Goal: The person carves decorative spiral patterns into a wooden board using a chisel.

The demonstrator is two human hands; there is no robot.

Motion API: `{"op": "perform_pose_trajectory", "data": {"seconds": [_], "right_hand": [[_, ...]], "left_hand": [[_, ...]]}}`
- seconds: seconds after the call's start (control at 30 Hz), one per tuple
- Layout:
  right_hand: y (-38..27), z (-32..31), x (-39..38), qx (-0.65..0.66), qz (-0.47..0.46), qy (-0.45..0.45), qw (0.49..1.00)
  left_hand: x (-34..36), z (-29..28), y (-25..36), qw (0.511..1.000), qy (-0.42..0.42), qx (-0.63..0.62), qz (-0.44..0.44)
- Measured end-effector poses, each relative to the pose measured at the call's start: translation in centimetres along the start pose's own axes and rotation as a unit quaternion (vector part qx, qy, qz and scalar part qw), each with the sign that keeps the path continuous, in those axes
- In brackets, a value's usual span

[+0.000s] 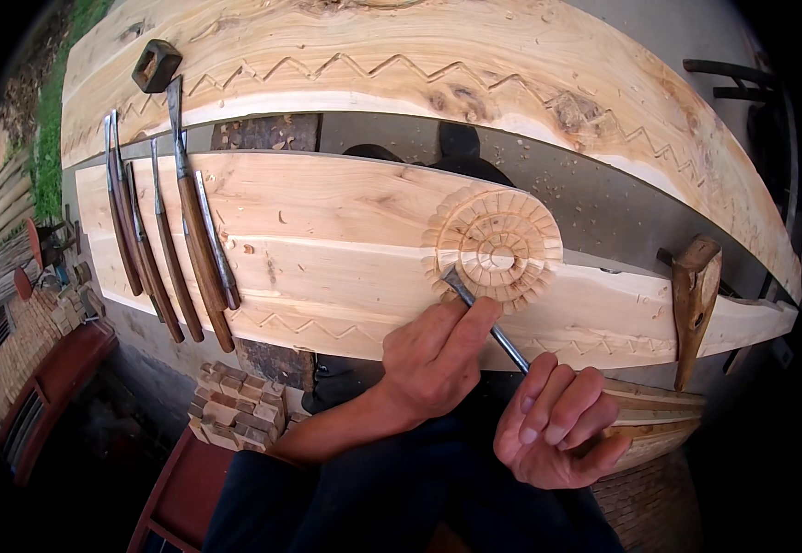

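A carving chisel slants across the near board, its flared tip resting at the lower-left part of a carved round rosette. My left hand is closed around the chisel's shaft just behind the tip. Farther back, my right hand has its fingers curled over the rear end, with the thumb sticking out to the right. The chisel's rear end is hidden inside that hand. Rings of scalloped cuts make up the rosette, and shallow zigzag lines run along the board's near edge. The pale wooden board lies crosswise before me.
Several wooden-handled chisels lie side by side on the board's left. A wooden mallet rests on its right end. Beyond is a larger board with zigzag carving and a dark hollow block. Stacked wood blocks stand lower left.
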State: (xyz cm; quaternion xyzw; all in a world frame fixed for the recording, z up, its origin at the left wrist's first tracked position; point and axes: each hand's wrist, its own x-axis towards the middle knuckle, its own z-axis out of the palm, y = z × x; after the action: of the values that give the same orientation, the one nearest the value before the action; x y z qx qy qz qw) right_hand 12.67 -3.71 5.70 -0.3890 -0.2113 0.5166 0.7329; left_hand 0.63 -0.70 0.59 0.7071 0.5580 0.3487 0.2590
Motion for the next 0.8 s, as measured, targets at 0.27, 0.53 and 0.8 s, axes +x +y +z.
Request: {"op": "perform_pose_trajectory", "data": {"seconds": [0.27,0.53,0.8], "right_hand": [[0.2,0.0,-0.4,0.017,0.001,0.005,1.0],[0.2,0.3,-0.3,0.063,0.038,0.012,0.997],[0.0,-1.6,1.2,-0.084,-0.065,-0.193,0.975]], "left_hand": [[-0.4,-0.2,-0.2,1.0,0.013,-0.009,-0.007],[-1.3,-1.4,-0.5,1.0,0.0,0.016,-0.006],[0.6,-1.2,-0.3,0.998,-0.048,-0.01,0.04]]}}
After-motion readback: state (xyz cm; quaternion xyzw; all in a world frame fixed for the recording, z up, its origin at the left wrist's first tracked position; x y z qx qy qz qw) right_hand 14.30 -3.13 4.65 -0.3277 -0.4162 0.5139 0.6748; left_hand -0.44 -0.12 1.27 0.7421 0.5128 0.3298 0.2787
